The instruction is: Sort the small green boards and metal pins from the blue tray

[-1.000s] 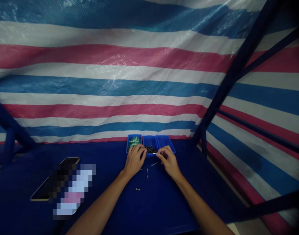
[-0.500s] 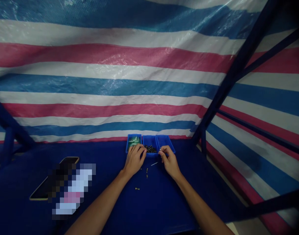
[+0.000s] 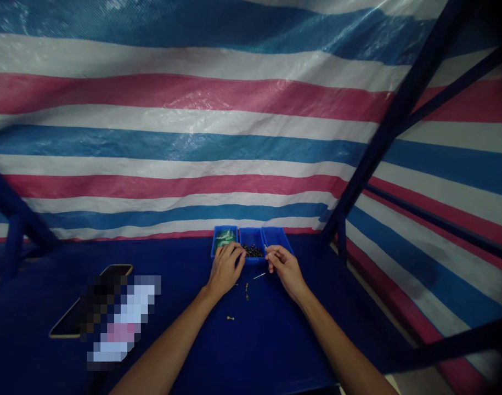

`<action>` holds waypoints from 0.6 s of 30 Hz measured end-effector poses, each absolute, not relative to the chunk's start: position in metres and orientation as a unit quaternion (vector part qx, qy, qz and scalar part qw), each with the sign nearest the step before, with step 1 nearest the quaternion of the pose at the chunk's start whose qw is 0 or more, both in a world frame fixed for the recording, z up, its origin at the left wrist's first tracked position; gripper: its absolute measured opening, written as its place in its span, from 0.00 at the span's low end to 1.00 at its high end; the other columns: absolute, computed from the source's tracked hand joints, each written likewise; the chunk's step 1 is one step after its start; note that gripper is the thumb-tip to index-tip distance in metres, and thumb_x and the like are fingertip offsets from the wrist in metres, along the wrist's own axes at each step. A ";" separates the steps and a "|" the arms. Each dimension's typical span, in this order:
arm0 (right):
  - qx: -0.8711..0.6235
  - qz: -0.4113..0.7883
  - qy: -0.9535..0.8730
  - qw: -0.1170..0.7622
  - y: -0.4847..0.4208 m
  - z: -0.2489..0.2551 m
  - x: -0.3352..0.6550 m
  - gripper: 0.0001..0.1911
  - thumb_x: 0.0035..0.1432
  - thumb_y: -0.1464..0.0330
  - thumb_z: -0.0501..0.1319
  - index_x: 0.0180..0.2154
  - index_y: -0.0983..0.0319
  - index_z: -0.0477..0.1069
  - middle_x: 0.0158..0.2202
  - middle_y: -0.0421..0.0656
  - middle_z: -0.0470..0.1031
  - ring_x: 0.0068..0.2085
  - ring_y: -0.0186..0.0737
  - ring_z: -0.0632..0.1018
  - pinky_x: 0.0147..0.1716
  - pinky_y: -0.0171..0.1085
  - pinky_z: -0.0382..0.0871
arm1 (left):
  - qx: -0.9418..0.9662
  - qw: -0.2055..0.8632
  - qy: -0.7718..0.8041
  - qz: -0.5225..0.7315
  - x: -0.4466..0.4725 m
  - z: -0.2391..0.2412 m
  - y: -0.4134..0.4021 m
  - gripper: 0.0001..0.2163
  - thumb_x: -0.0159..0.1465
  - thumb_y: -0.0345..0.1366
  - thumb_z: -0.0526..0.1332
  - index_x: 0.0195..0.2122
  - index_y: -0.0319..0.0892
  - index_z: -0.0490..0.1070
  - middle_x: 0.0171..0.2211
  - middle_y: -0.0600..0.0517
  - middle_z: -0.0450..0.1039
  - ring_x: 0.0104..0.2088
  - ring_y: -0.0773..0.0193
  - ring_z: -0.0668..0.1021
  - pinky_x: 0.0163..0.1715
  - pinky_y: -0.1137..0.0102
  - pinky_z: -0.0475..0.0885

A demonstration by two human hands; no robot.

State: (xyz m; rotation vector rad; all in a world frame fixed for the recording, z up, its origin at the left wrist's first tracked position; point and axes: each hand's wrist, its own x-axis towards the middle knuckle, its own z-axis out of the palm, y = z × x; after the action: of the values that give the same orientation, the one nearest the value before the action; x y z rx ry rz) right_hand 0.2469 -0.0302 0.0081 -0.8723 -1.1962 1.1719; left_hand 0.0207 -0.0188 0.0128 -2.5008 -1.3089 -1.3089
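My left hand [image 3: 226,267] rests at the front of the left blue bin [image 3: 213,241], its fingers bent toward the middle blue bin [image 3: 251,232]. Its thumb is apart from the fingers, and nothing shows in it. Small dark and brassy pieces [image 3: 253,251] fill the front of the middle bin. My right hand [image 3: 284,267] is closed in a pinch before the right blue bin [image 3: 277,236]. A small pale piece [image 3: 266,248] shows at its fingertips, too small to name. A thin silvery pin [image 3: 259,275] and brassy pieces [image 3: 247,291] lie on the table between my hands.
Green-and-white packets [image 3: 225,237] lie in the left bin. Another brassy piece [image 3: 230,318] is nearer me on the blue table [image 3: 251,356]. At left lie a phone [image 3: 65,318] and a blurred-out pale object [image 3: 125,321]. Striped sheeting [image 3: 193,145] and a dark frame post [image 3: 370,153] enclose the table.
My right hand has turned slightly and shifted a little left, and the pale piece at its fingertips now points upward. My left hand has stayed in place.
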 end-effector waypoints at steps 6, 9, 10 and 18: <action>-0.374 0.522 -0.490 0.590 -0.032 0.010 0.247 0.18 0.57 0.53 0.75 0.43 0.58 0.82 0.38 0.43 0.79 0.28 0.35 0.73 0.27 0.36 0.70 | -0.803 0.016 -0.421 -0.421 0.021 0.012 -0.018 0.10 0.77 0.36 0.54 0.47 0.46 0.76 0.46 0.48 0.76 0.48 0.56 0.78 0.50 0.58 0.69; -0.374 0.523 -0.486 0.592 -0.033 0.014 0.247 0.18 0.58 0.52 0.74 0.42 0.58 0.80 0.37 0.43 0.79 0.28 0.36 0.75 0.26 0.36 0.71 | -0.803 0.018 -0.421 -0.421 0.021 0.012 -0.018 0.10 0.77 0.36 0.54 0.47 0.46 0.76 0.46 0.48 0.76 0.48 0.56 0.78 0.50 0.57 0.69; -0.375 0.522 -0.487 0.591 -0.033 0.015 0.247 0.18 0.59 0.52 0.73 0.41 0.57 0.79 0.36 0.43 0.80 0.29 0.37 0.75 0.25 0.36 0.71 | -0.803 0.018 -0.420 -0.422 0.021 0.013 -0.018 0.10 0.78 0.36 0.54 0.46 0.46 0.76 0.46 0.48 0.76 0.48 0.56 0.78 0.50 0.57 0.69; -0.427 0.426 -0.521 0.604 -0.029 0.009 0.251 0.21 0.57 0.51 0.74 0.34 0.57 0.69 0.28 0.37 0.74 0.21 0.33 0.72 0.19 0.33 0.66 | -0.803 0.016 -0.417 -0.425 0.020 0.014 -0.019 0.10 0.78 0.36 0.54 0.46 0.46 0.76 0.46 0.48 0.76 0.48 0.56 0.78 0.51 0.57 0.70</action>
State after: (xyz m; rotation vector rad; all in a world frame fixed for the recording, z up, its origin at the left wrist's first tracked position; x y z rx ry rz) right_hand 0.2505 -0.0287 0.0092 -0.9888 -1.2055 0.9856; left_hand 0.0204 -0.0193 0.0140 -2.4980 -1.2967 -1.3198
